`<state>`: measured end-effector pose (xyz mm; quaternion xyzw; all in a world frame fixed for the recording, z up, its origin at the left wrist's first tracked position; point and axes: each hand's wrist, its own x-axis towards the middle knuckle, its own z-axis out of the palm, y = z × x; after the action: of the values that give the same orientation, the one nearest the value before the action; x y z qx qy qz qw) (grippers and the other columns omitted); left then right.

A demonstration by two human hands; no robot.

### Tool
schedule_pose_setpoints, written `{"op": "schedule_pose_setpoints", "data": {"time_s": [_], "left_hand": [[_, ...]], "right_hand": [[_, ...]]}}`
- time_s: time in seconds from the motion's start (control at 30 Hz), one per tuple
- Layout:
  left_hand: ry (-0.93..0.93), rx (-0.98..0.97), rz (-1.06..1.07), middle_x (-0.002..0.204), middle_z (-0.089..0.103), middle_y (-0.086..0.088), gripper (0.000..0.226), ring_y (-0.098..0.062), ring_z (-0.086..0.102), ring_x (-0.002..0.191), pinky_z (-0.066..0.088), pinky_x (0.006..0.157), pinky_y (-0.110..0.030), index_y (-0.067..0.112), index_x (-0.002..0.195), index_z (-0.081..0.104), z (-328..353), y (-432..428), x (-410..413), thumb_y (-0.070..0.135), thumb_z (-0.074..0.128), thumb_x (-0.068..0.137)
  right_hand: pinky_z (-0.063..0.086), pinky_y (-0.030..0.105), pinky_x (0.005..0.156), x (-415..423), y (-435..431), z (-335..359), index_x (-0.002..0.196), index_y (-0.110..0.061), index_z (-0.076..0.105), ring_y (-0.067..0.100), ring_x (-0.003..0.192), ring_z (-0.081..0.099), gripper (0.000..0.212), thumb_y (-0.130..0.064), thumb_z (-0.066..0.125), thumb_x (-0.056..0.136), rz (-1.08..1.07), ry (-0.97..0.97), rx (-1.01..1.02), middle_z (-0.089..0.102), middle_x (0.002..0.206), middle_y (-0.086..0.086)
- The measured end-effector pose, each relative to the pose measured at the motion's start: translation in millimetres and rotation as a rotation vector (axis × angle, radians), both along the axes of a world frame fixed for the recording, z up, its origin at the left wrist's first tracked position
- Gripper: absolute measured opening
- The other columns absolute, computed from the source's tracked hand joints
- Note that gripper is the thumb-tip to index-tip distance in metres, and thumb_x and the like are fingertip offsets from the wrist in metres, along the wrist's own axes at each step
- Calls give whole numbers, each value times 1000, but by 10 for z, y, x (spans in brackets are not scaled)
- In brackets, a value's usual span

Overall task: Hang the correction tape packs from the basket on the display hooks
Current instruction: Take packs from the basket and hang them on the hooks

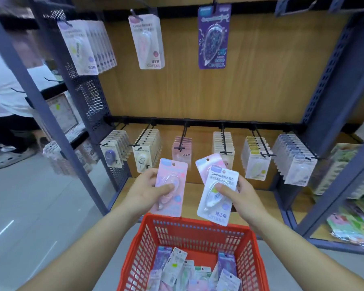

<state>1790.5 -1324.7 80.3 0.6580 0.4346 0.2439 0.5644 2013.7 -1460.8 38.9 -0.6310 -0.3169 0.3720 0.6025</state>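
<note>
Wood-backed rack (198, 91) with thin wire hooks (184, 135), red plastic mesh basket (195, 222) below holding loose packs (177, 267), and over it left hand (144, 191) pinches a pink pack (172, 185), right hand (242, 196) clamps two fanned packs (218, 198): probably light, stiff card, slick blister, so grip low, hole (173, 164) free.

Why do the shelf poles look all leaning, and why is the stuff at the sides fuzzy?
Head view: the wide-angle lens tilts the shelf posts outward; packs at the left edge are smeared, while the white pack in the right hand reads sharply; light streaks glare on the floor.
</note>
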Motion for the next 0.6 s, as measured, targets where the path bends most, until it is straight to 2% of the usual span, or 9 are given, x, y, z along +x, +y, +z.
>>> {"op": "schedule_pose_setpoints", "data": {"time_s": [0.13, 0.23, 0.27, 0.37, 0.43, 0.5, 0.6], "left_hand": [[-42, 90, -63, 100, 80, 2, 32, -15, 77, 88, 59, 65, -28, 14, 119, 59, 486, -58, 345, 13, 75, 92], [-106, 152, -86, 99, 80, 2, 32, -18, 77, 90, 63, 75, -45, 15, 120, 59, 900, -94, 643, 14, 75, 92], [-126, 173, -97, 98, 80, 3, 32, -19, 77, 88, 62, 74, -46, 16, 119, 59, 1038, -109, 746, 14, 75, 92], [-188, 225, -131, 99, 79, 3, 29, -16, 77, 89, 62, 68, -35, 18, 116, 62, 1448, -157, 1064, 13, 76, 91], [-225, 280, -140, 102, 78, 2, 27, -16, 75, 94, 63, 75, -36, 20, 112, 66, 1683, -161, 1296, 12, 78, 89], [-256, 316, -141, 105, 78, 0, 27, -20, 75, 98, 62, 81, -41, 18, 113, 67, 1882, -157, 1543, 13, 78, 89], [-287, 348, -150, 106, 77, -1, 34, -17, 75, 91, 61, 67, -25, 13, 123, 65, 2119, -159, 1923, 14, 77, 91]], "right_hand": [[55, 24, 69, 309, -88, 517, 120, -27, 63, 8, 93, 75, 27, -27, 72, 95, -135, -57, 95, 78, 108, -9], [55, 29, 71, 559, -128, 953, 120, -26, 63, 8, 95, 75, 26, -26, 71, 95, -213, -97, 187, 77, 106, -12], [55, 30, 73, 633, -140, 1104, 120, -26, 64, 9, 97, 75, 25, -25, 71, 95, -234, -103, 221, 77, 107, -11], [58, 33, 79, 831, -182, 1493, 117, -24, 65, 13, 100, 74, 22, -19, 70, 96, -275, -100, 322, 77, 108, -9], [59, 29, 75, 945, -222, 1703, 118, -23, 64, 12, 99, 74, 24, -17, 69, 96, -302, -107, 368, 77, 107, -10], [59, 32, 80, 1057, -259, 1852, 120, -23, 64, 13, 101, 74, 26, -17, 70, 96, -329, -105, 411, 77, 110, -9], [59, 37, 84, 1217, -317, 1976, 118, -24, 63, 16, 102, 74, 24, -15, 69, 96, -380, -75, 457, 76, 113, -5]]}}
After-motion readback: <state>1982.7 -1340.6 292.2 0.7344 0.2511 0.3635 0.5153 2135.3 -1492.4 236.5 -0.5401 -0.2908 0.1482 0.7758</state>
